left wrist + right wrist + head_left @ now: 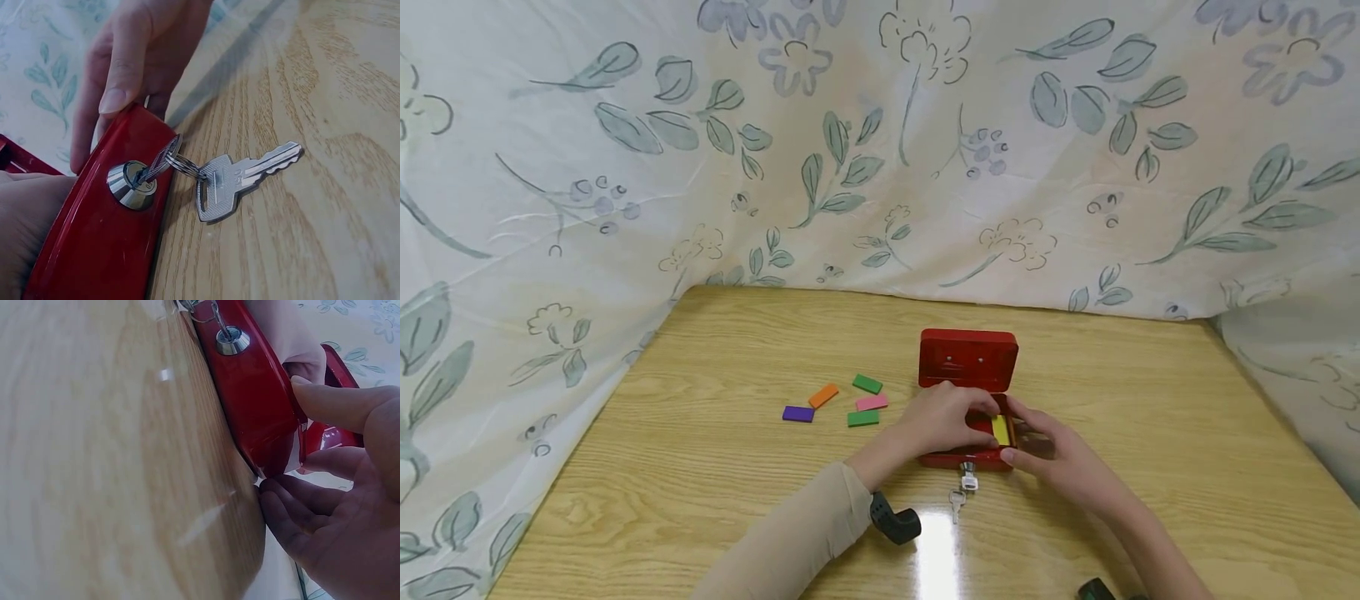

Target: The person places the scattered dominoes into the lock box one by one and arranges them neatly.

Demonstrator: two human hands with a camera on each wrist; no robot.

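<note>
A small red cash box (962, 460) stands with its lid (967, 360) raised. My left hand (942, 419) reaches inside, thumb and fingertips at the two ends of a yellow block (1001, 430) by the right wall. An orange-brown strip shows beside that block. My right hand (1063, 458) grips the box's right side; in the right wrist view its thumb (337, 403) lies on the rim and the fingers are against the outer side. One key sits in the front lock (132, 185), and a second key (240, 178) hangs from its ring onto the table.
Left of the box lie several flat blocks: purple (798, 414), orange (823, 396), pink (872, 402) and two green, one farther back (867, 384) and one nearer (862, 418). Wooden table (737, 342) all round; a floral cloth (865, 167) hangs behind it.
</note>
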